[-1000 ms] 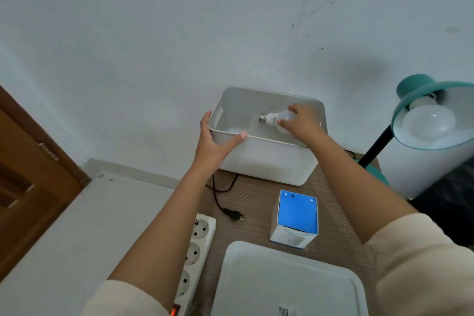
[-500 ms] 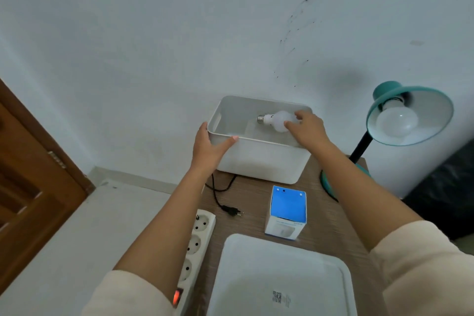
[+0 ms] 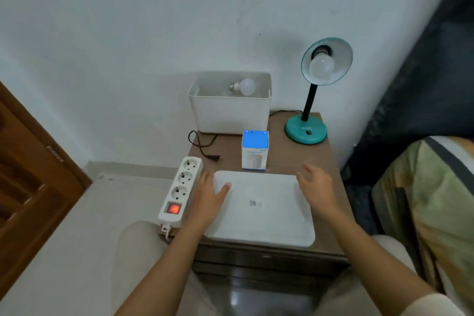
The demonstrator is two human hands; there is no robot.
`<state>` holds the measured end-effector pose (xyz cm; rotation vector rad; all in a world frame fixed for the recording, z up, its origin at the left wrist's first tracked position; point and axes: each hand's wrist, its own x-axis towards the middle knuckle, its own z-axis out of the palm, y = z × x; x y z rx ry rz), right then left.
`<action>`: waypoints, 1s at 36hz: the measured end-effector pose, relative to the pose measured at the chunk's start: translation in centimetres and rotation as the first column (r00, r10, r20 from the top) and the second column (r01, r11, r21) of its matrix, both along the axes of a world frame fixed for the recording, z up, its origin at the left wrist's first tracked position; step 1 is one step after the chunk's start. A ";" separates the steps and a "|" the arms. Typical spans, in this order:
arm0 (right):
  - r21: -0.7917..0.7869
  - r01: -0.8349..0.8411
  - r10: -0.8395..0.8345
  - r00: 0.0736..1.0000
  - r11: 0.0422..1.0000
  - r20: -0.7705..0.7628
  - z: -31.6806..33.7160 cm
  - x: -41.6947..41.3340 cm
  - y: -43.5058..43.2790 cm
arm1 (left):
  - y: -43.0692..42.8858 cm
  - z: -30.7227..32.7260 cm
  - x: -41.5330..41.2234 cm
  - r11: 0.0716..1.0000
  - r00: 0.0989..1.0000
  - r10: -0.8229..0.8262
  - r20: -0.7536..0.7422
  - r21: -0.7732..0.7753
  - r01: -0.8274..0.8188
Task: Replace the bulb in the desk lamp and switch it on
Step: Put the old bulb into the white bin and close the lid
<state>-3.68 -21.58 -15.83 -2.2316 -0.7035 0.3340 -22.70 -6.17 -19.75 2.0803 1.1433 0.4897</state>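
Head view shows both hands, left hand [image 3: 209, 195] and right hand [image 3: 316, 187], fingers apart and empty at the lid [image 3: 259, 209], which could knock the box [image 3: 254, 150] over.

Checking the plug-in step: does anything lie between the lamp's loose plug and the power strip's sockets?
Nothing visible does. The plug lies on bare table just beside the far end of the power strip, whose three sockets are empty. The left hand rests on the white lid, nearer than that gap.
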 end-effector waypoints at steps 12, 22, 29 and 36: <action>-0.012 0.015 -0.015 1.000 1.000 -0.022 -5.1 -3.6 -3.9 | -2.6 -3.2 -1.6 0.996 0.988 0.089 -0.122 0.034 -0.086; 0.045 0.109 -0.105 0.991 0.993 -0.087 -5.6 -4.5 -2.8 | -2.5 -3.3 -1.7 0.994 0.996 0.090 -0.026 -0.065 -0.091; 0.152 0.205 -0.164 0.955 0.967 -0.247 -5.0 -5.1 -3.5 | -2.6 -2.2 -2.3 0.975 0.987 0.122 0.104 -0.201 -0.100; 0.226 0.228 -0.183 0.962 0.947 -0.205 -2.5 -5.6 -4.8 | -3.2 1.4 -2.5 0.978 0.972 0.091 0.216 -0.204 -0.046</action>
